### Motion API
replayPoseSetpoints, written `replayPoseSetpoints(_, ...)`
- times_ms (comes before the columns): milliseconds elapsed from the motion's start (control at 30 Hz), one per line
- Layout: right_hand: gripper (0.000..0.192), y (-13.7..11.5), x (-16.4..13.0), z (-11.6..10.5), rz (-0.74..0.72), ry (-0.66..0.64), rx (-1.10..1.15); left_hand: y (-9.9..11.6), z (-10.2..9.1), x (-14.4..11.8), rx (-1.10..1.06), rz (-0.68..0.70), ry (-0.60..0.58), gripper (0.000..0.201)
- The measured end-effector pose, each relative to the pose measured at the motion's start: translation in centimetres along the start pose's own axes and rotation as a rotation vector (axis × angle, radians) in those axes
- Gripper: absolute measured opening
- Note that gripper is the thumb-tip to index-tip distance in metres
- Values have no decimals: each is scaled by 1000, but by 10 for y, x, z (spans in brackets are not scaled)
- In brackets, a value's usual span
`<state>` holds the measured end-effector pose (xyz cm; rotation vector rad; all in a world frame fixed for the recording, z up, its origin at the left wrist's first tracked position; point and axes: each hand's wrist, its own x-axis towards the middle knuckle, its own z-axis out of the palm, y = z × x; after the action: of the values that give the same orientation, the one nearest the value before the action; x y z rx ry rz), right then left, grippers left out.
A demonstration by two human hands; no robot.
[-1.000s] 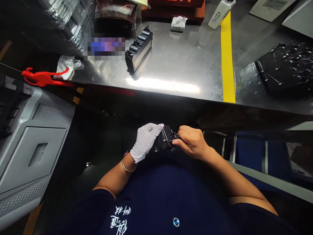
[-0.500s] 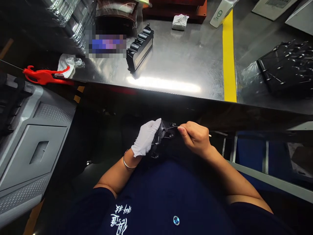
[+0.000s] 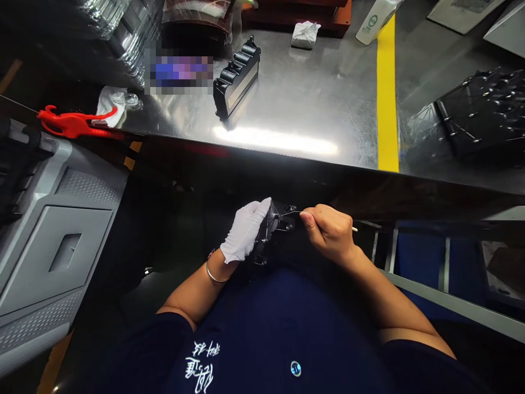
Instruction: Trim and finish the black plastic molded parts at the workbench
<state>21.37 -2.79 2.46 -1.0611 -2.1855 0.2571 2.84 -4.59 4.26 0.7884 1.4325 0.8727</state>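
A factory workstation: steel bench (image 3: 311,109) with yellow tape line (image 3: 387,93), black plastic parts (image 3: 237,77), grey machine (image 3: 53,241).

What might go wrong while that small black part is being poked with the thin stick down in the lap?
The small black plastic part is held off the steel table by the white-gloved left hand alone, so it could slip and drop. The bare right hand pinches a thin stick; it may snap or scratch the part.
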Motion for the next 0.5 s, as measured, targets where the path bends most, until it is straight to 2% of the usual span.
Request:
replayPoseSetpoints(200, 22, 3, -1, 0, -17, -4, -4, 3, 0, -1, -10, -32, -18, 36)
replayPoseSetpoints(500, 30, 3, -5, 2, 45, -123, 97, 3, -2, 0, 34, -30, -40, 34)
